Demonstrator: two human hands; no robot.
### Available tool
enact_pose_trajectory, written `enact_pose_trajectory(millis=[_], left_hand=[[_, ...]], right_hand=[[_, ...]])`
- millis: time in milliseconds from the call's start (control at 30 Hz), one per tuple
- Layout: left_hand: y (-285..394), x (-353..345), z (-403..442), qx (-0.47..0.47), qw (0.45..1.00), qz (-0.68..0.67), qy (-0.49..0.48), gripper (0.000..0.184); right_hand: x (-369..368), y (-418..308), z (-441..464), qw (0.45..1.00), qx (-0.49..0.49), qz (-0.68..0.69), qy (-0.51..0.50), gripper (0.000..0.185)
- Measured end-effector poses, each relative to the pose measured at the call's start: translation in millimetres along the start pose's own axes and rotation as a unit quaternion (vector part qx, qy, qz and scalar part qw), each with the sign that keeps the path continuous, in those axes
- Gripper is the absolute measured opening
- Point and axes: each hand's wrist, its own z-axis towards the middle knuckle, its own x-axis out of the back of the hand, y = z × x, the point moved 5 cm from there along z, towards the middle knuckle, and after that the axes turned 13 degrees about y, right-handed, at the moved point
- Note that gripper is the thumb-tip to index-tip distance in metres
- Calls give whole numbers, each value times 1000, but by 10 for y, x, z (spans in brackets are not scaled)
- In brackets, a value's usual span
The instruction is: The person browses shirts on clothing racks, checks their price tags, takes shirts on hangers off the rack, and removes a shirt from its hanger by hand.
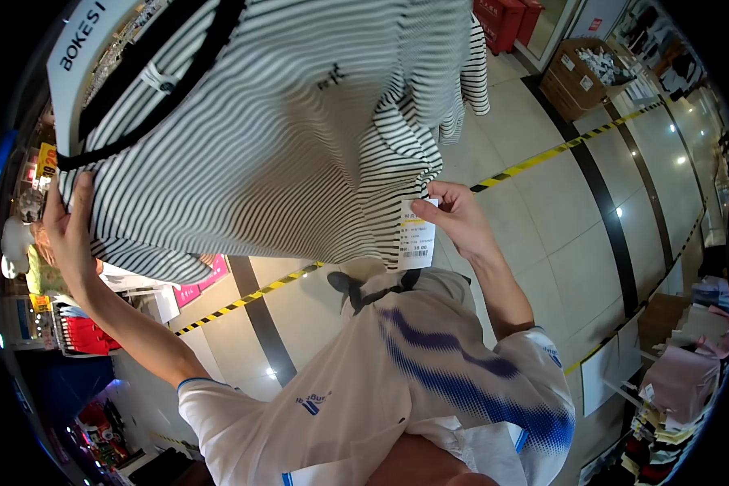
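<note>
A black-and-white striped shirt (259,162) with a black neckband hangs on a pale hanger (66,73) lettered "BOKESI". My left hand (71,239) is closed on the shirt's shoulder, just below the hanger's end; its thumb lies over the fabric. At the bunched side of the shirt, my right hand (460,220) pinches a white price tag (416,235) between thumb and fingers. The tag shows printed lines and a barcode and faces me. Small dark lettering marks the shirt's chest. Whether the right fingers also grip fabric behind the tag is hidden.
Yellow-black tape (543,155) runs across the tiled floor. A cardboard box (583,77) of packed goods stands at upper right, near red bins (502,20). Folded clothes (684,381) lie at right. Red garments (89,334) sit on the left, below a yellow price sign (47,160).
</note>
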Motion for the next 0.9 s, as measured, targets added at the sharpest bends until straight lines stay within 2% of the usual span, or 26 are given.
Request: enact_pose_trajectory(millis=[33, 100, 133, 167, 267, 300, 333, 500, 567, 700, 800, 900], left_hand=[[-4, -68, -67, 23, 999, -43, -8, 37], [-138, -150, -139, 52, 994, -81, -46, 36], [-122, -189, -177, 36, 992, -110, -53, 37], [-122, -204, -221, 44, 994, -104, -12, 38], [-59, -320, -245, 13, 989, -101, -111, 41], [67, -412, -290, 26, 986, -118, -111, 28], [71, -490, -292, 22, 987, -110, -112, 27], [89, -682, -346, -5, 983, -114, -147, 24], [163, -781, -381, -21, 983, -108, -146, 19], [219, -881, -359, -66, 983, -73, -155, 19], [200, -967, -344, -73, 984, -67, -151, 22], [234, -991, -369, -65, 985, -71, -144, 24]], right_hand=[[23, 23, 7, 1000, 2, 0, -1, 14], [65, 81, 1, 1000, -5, 1, 0, 15], [84, 104, 2, 1000, -3, 0, -3, 15], [115, 145, 8, 1000, -13, -7, 1, 15], [107, 219, -13, 999, -30, 0, 28, 14], [119, 254, -11, 998, -41, 16, 54, 14], [160, 333, 50, 999, -43, 15, 23, 14], [406, 675, 174, 997, 4, -68, 25, 14], [540, 852, 212, 994, -61, -48, 74, 21], [594, 768, 258, 995, -14, -77, 61, 21], [783, 1002, 372, 989, 10, -132, 73, 25], [841, 1115, 395, 987, 17, -126, 98, 32]])
